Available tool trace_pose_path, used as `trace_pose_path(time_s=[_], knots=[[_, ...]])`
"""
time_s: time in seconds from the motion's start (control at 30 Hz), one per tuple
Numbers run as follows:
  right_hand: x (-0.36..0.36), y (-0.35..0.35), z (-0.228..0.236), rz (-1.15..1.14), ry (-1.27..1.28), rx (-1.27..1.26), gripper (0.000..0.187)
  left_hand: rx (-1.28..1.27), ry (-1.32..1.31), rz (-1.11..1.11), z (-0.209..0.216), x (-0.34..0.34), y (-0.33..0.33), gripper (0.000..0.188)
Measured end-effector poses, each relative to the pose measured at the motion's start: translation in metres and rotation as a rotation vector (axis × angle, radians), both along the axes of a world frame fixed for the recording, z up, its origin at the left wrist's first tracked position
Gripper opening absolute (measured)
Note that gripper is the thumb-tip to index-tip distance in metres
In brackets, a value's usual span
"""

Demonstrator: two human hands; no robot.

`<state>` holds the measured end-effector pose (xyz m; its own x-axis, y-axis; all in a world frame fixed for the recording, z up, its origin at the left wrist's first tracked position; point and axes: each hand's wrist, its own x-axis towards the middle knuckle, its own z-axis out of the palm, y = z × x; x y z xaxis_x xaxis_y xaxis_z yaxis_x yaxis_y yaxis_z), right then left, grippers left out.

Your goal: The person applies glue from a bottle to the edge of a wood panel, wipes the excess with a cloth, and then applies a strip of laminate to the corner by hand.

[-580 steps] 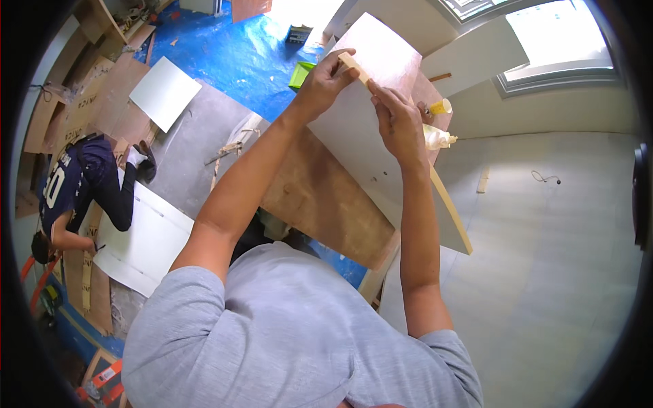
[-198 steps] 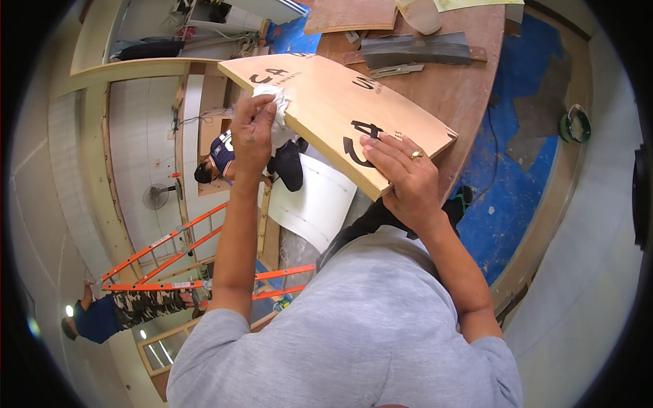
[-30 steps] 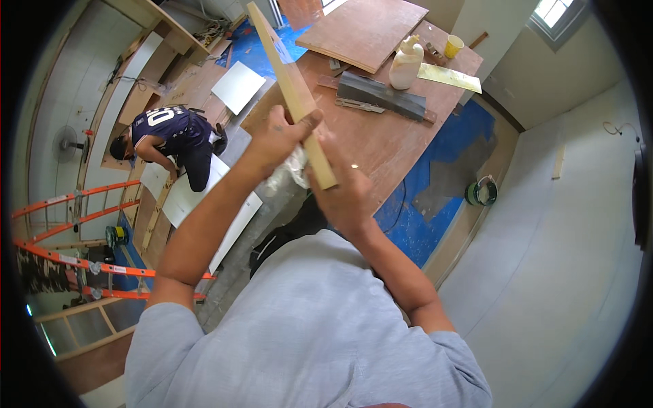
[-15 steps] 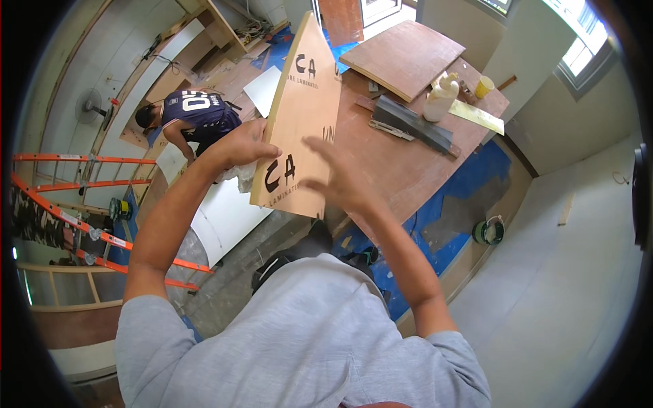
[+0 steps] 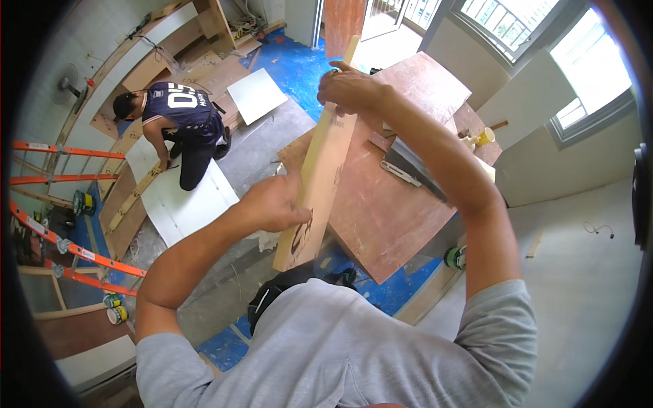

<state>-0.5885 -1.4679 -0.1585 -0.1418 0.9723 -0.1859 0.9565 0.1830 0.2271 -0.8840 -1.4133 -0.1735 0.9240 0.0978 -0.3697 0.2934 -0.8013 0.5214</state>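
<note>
A long, narrow wooden board (image 5: 335,153), pale at its edge and with dark print on its face, stands tilted in front of me, running away from my body. My left hand (image 5: 275,202) is closed around its nearer part, thumb across the printed face. Farther up, my right hand (image 5: 350,90) reaches over the board and is closed on it, hiding part of it. A pale crumpled piece (image 5: 268,240) shows just under my left hand; I cannot tell whether that hand holds it. Beyond the board lies a brown plywood worktop (image 5: 388,224).
On the worktop are a large brown panel (image 5: 432,85), a dark grey strip (image 5: 418,166) and a yellow cup (image 5: 486,137). At left, a co-worker (image 5: 178,115) crouches over a white sheet (image 5: 183,207). An orange ladder (image 5: 81,251) stands nearer. Blue sheeting (image 5: 292,58) covers some floor.
My right hand has moved up and away from the near face, and now grips the board's far part. The board has turned, showing more of its edge. My view has shifted too.
</note>
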Motion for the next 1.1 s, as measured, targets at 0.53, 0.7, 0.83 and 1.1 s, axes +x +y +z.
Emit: trace_pose_path(time_s=[0.53, 0.7, 0.83, 1.1], knots=[[-0.089, -0.06, 0.117, -0.173, 0.354, 0.331, 0.021, 0.328, -0.139, -0.475, 0.151, -0.04, 0.163, 0.043], [-0.085, -0.111, 0.105, -0.393, 0.333, 0.45, 0.03, 0.525, -0.295, -0.619, 0.159, 0.034, 0.166, 0.022], [-0.075, -0.157, 0.085, -0.782, 0.36, 0.259, 0.029, 0.467, -0.268, -0.898, 0.13, 0.126, 0.144, 0.029], [-0.08, -0.248, 0.03, -1.129, 0.345, 0.322, 0.033, 0.397, -0.215, -1.198, 0.063, 0.24, 0.06, 0.032]])
